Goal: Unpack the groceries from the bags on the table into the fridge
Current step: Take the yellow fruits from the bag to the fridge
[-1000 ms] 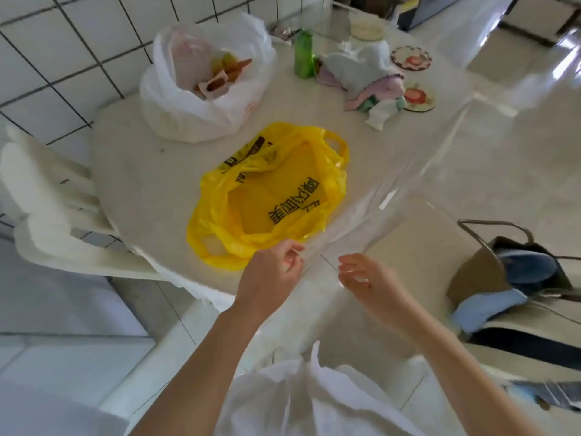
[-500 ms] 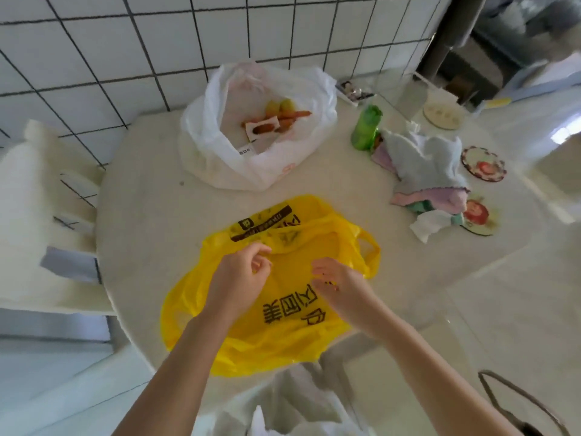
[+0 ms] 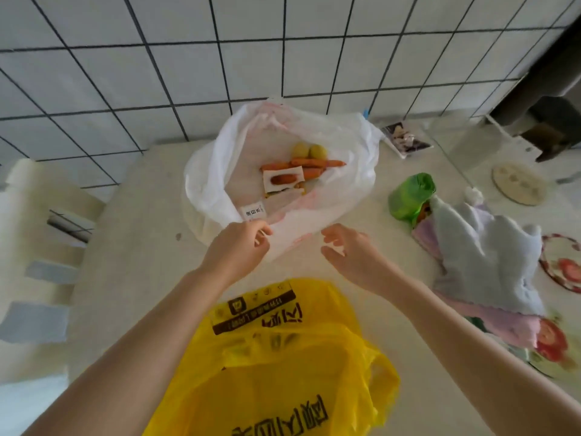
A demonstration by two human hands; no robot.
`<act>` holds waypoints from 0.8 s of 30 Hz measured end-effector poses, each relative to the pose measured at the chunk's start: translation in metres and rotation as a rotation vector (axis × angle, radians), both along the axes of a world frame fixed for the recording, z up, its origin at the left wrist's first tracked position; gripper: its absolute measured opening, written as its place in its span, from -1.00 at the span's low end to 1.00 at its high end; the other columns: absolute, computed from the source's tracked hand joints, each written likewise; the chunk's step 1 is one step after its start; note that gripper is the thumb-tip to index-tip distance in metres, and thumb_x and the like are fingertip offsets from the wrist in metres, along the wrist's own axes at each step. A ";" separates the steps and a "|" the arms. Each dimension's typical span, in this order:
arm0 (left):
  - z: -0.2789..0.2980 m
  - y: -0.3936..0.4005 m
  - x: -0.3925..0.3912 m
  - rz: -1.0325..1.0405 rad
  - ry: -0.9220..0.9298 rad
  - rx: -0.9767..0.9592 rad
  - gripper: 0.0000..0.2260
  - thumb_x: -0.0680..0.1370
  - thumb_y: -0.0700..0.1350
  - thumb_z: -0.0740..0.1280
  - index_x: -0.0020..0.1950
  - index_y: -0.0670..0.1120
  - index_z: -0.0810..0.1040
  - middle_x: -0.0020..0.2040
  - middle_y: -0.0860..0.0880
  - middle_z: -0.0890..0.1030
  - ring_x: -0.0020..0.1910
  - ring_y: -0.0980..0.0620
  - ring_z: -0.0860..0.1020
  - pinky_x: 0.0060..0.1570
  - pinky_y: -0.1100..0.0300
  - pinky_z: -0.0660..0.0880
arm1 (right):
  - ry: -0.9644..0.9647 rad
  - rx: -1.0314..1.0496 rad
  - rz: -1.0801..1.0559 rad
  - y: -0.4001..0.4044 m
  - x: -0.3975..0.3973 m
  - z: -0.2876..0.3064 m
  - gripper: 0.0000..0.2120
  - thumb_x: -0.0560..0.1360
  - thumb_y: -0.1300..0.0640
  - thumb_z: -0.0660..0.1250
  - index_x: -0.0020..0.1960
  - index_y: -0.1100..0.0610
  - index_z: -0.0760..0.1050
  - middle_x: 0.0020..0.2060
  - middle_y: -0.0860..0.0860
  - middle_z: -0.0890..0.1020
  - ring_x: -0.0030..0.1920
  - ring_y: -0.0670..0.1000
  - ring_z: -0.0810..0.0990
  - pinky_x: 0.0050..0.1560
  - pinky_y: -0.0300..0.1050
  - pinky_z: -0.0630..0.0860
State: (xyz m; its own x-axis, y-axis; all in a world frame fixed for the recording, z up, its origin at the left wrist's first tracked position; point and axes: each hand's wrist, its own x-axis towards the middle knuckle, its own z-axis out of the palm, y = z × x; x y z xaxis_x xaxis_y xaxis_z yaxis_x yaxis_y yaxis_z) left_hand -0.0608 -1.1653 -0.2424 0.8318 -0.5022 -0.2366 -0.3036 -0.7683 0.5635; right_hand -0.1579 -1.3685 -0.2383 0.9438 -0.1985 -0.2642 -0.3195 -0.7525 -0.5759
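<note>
Fingers (image 3: 262,234) of our left hand (image 3: 234,251) pinch the white bag (image 3: 330,196) rim at frame centre; right hand (image 3: 349,256) hovers released. Tugging one-handed could spill the carrots (image 3: 309,166).

The left hand (image 3: 234,248) pinches the near rim of the open white plastic bag (image 3: 207,171) with its fingers (image 3: 262,231). Past those fingers, inside the bag, lie orange carrots (image 3: 309,167) and two small yellow potatoes (image 3: 309,151). The right hand (image 3: 352,258) hangs just beside the rim, fingers spread. Behind both wrists, the crinkly yellow plastic bag (image 3: 283,372) lies on the pale desk (image 3: 138,247).
</note>
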 end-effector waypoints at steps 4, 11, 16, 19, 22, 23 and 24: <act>-0.011 -0.028 0.056 0.001 0.004 0.036 -0.79 0.56 0.05 0.30 0.14 0.03 0.57 0.00 0.07 0.63 -0.04 0.07 0.59 -0.03 0.11 0.56 | -0.021 -0.056 0.049 -0.037 0.060 -0.012 -0.65 0.57 0.10 0.27 0.33 0.16 0.40 0.22 0.05 0.55 0.20 0.04 0.52 0.15 -0.17 0.42; -0.035 -0.081 0.135 -0.072 -0.100 0.094 -0.77 0.59 -0.12 0.24 0.22 -0.06 0.55 0.11 0.00 0.57 0.12 -0.06 0.54 0.09 0.08 0.47 | -0.126 -0.281 0.188 -0.095 0.155 -0.042 -0.65 0.56 0.16 0.25 0.31 0.22 0.39 0.28 0.13 0.45 0.30 0.17 0.39 0.28 0.00 0.36; -0.057 -0.123 0.184 -0.231 -0.308 0.135 -0.65 0.53 -0.24 0.24 0.31 -0.11 0.48 0.28 -0.07 0.47 0.29 -0.11 0.36 0.18 -0.04 0.41 | -0.279 -0.544 0.357 -0.137 0.217 -0.069 -0.69 0.47 0.26 0.34 0.20 0.26 0.48 0.16 0.19 0.52 0.24 0.23 0.44 0.16 0.10 0.50; -0.074 -0.148 0.209 -0.374 -0.408 0.207 -0.60 0.51 -0.25 0.23 0.36 -0.13 0.44 0.35 -0.11 0.43 0.33 -0.14 0.33 0.16 -0.08 0.44 | -0.291 -0.626 0.494 -0.152 0.241 -0.085 -0.62 0.37 0.31 0.43 0.18 0.25 0.52 0.14 0.20 0.56 0.23 0.26 0.49 0.13 0.09 0.55; -0.086 -0.166 0.227 -0.503 -0.492 0.268 -0.58 0.56 -0.23 0.21 0.43 -0.05 0.36 0.45 -0.08 0.33 0.43 -0.14 0.24 0.33 -0.06 0.32 | -0.274 -0.667 0.554 -0.162 0.254 -0.100 -0.59 0.40 0.31 0.41 0.24 0.25 0.50 0.26 0.24 0.51 0.37 0.30 0.38 0.26 0.18 0.42; -0.089 -0.170 0.232 -0.537 -0.514 0.302 -0.58 0.59 -0.19 0.20 0.46 -0.01 0.33 0.49 -0.07 0.28 0.46 -0.14 0.20 0.39 -0.06 0.24 | -0.261 -0.678 0.557 -0.165 0.258 -0.104 -0.58 0.43 0.29 0.39 0.28 0.23 0.48 0.32 0.23 0.46 0.42 0.29 0.31 0.32 0.20 0.36; -0.092 -0.174 0.236 -0.554 -0.523 0.330 -0.58 0.62 -0.16 0.17 0.49 0.02 0.28 0.53 -0.05 0.21 0.49 -0.15 0.15 0.43 -0.07 0.17 | -0.252 -0.692 0.559 -0.169 0.262 -0.108 -0.57 0.46 0.27 0.38 0.31 0.21 0.46 0.37 0.21 0.41 0.45 0.28 0.26 0.35 0.21 0.31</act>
State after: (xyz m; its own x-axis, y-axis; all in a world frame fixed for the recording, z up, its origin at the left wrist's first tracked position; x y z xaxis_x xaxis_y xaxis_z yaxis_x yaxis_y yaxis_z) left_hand 0.1754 -1.3392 -0.3341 0.5275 -0.8442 -0.0950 -0.8471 -0.5312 0.0168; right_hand 0.1036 -1.5376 -0.3459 0.9634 0.2662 -0.0306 0.2676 -0.9619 0.0569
